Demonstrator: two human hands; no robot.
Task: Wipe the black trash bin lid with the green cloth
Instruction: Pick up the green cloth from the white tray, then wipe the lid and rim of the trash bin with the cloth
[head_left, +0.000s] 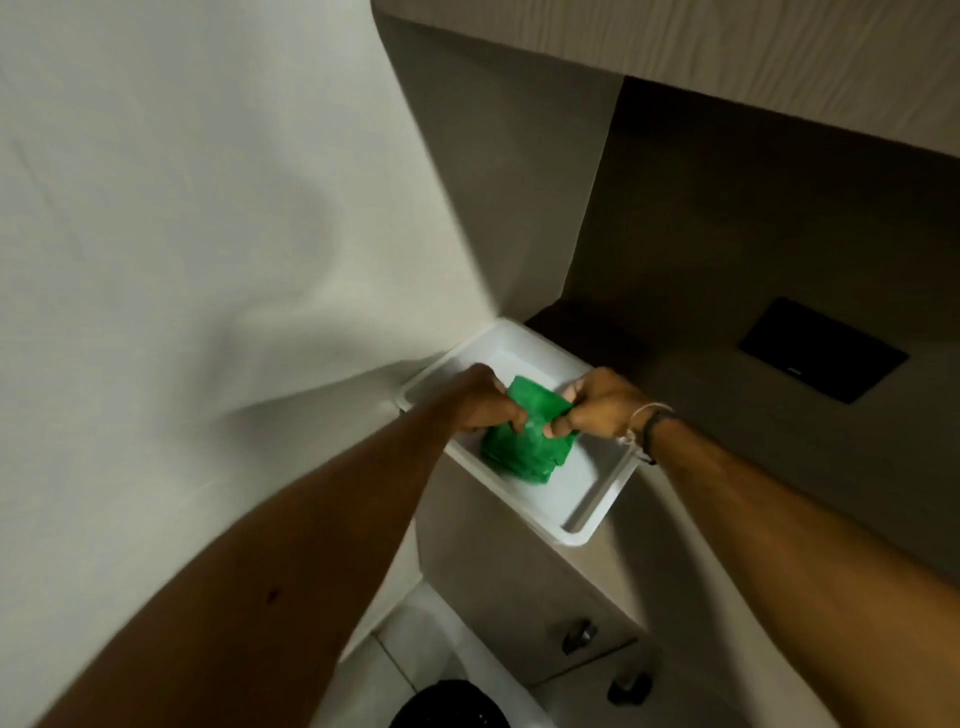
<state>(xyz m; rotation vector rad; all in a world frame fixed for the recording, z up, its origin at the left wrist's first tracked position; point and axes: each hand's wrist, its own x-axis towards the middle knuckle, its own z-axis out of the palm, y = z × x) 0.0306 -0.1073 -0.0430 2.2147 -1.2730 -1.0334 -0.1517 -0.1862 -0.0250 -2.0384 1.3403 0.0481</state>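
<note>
A folded green cloth (524, 447) lies in a white tray (597, 512) on a ledge against the wall. My left hand (485, 402) pinches the cloth's left upper edge. My right hand (597, 405) grips its right upper edge; a bracelet and a dark band circle that wrist. Both hands hold the cloth just above the tray floor. At the bottom edge of the view, a round black trash bin lid (449, 706) shows only in part, far below the hands.
A pale wall (208, 234) fills the left side. A dark flush plate (823, 351) sits on the brown wall at the right. Below the ledge are a beige cabinet front with metal fittings (579, 636) and white floor tiles (405, 654).
</note>
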